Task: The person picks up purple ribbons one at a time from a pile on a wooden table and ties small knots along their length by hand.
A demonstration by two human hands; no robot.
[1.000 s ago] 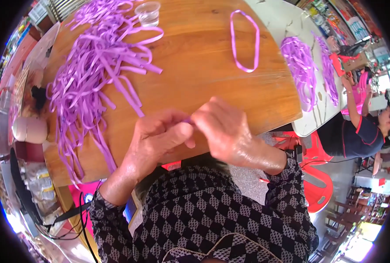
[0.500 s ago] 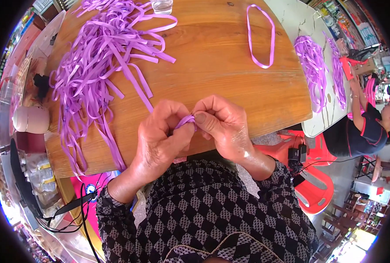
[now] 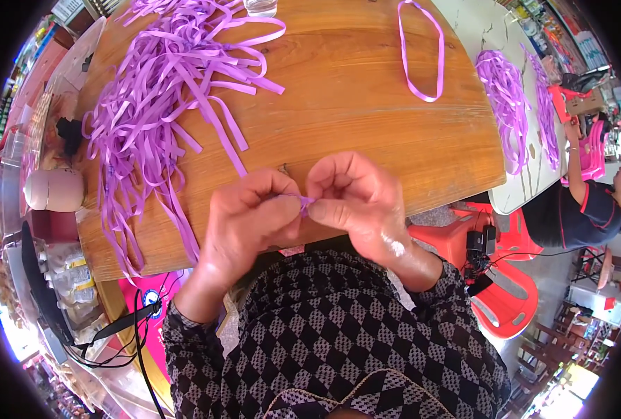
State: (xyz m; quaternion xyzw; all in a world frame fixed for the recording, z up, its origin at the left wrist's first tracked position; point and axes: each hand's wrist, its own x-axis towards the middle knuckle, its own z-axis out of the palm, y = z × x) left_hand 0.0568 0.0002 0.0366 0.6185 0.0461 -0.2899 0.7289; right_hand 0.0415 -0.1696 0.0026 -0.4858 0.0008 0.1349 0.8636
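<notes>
Caution: the purple ribbon [image 3: 307, 203] could slip out of my pinch. Likely cause: only a short, bunched section lies between my fingertips, and the material looks smooth. Uneven pull from my left hand [image 3: 254, 216] and my right hand [image 3: 356, 202] could also shift or loosen that section. Whether it is a knot or a fold, I cannot tell; my thumbs cover most of it.

Second hazard: snagging. A purple strip [image 3: 232, 150] runs from the tangled ribbon pile [image 3: 160, 87] at the upper left down to my left hand. I cannot tell whether it joins the piece I hold or passes behind my knuckles. If it joins, a sharp pull could drag the tangle across the wooden table [image 3: 352, 129] and disturb the clear cup [image 3: 260, 7] at the top edge.

Position of ribbon: centre of the frame, between my two thumb tips, with a small part exposed in the gap. Finger state: both hands are narrow, thumb and forefinger closed on the ribbon; the other fingers curl inward. The separate ribbon loop [image 3: 441, 66] lies at the upper right, well apart from my fingers.
</notes>
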